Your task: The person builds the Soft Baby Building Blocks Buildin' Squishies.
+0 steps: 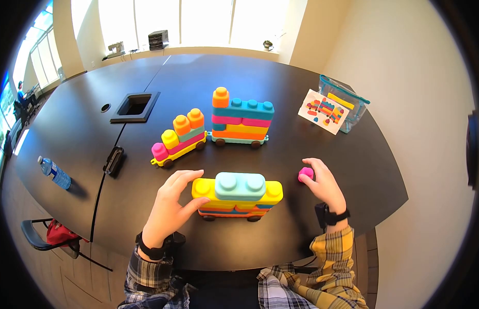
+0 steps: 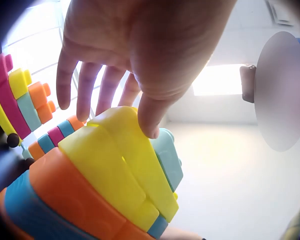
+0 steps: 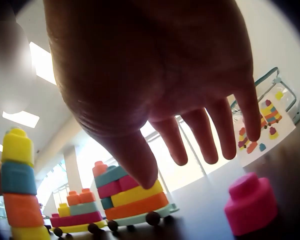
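Note:
My left hand [image 1: 170, 206] holds the left end of a toy block wagon [image 1: 237, 208], thumb on the near side of a yellow block [image 2: 120, 145] and fingers behind it. A light teal block [image 1: 240, 186] tops this wagon, with orange and blue blocks lower down. To the right, my right hand [image 1: 326, 186] reaches over a small pink block [image 1: 306, 174]. In the right wrist view the pink block [image 3: 251, 205] stands on the table below the spread fingers, apart from them.
Farther back stand a yellow-based block wagon [image 1: 180, 139] and a taller block wagon [image 1: 242, 123], coupled together. A picture card [image 1: 324, 112] leans on a clear zip bag [image 1: 355, 110] at right. Leftward are a water bottle [image 1: 55, 173], a black case [image 1: 114, 161] and a table cutout [image 1: 135, 107].

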The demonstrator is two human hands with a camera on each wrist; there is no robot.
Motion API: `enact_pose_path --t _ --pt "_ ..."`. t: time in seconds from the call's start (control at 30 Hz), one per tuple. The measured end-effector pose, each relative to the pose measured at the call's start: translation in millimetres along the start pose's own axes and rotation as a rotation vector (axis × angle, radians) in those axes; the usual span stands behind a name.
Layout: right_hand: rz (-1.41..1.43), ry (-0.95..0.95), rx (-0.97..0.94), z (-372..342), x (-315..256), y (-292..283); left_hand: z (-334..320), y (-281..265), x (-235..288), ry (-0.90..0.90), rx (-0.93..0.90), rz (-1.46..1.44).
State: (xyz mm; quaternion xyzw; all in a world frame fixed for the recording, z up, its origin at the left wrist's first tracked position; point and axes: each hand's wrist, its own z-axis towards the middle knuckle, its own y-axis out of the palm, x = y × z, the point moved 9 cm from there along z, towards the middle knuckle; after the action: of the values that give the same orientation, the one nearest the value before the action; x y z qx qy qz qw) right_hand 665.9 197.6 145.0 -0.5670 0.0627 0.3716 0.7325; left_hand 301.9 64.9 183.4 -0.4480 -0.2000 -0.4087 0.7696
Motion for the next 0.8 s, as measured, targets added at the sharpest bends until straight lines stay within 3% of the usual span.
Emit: enact_pose_path --t 0.1,0.17,0.33,0.4,0.47,0.5,0.6,0.7,0.8 --pt "-0.184 -0.009 -0.103 4 40 21 -5 1 -4 -0.012 0.007 -0.027" --pt "-0.274 0.088 -0.203 5 59 31 -6 2 -7 -0.033 0.006 -0.042" --pt "-0.189 0.090 -0.143 13 52 25 -7 4 -12 -0.073 0.005 -0.073" --pt "-0.128 0.084 -0.078 19 26 14 -7 6 -12 -0.071 0.010 -0.085" --pt "0.247 0.025 -0.003 24 -20 -2 -8 8 -11 -0.068 0.017 -0.093" --pt "0.249 0.027 -0.003 23 -35 -6 -8 8 -11 -0.064 0.025 -0.100" --pt "0.774 -0.170 -0.104 17 -89 -16 -8 9 -12 -0.068 0.027 -0.107" --pt "0.690 -0.332 -0.191 11 -120 -14 -7 8 -12 -0.084 0.020 -0.115" --pt "0.611 -0.367 -0.231 10 -128 -6 -7 10 -13 -0.080 0.021 -0.119"
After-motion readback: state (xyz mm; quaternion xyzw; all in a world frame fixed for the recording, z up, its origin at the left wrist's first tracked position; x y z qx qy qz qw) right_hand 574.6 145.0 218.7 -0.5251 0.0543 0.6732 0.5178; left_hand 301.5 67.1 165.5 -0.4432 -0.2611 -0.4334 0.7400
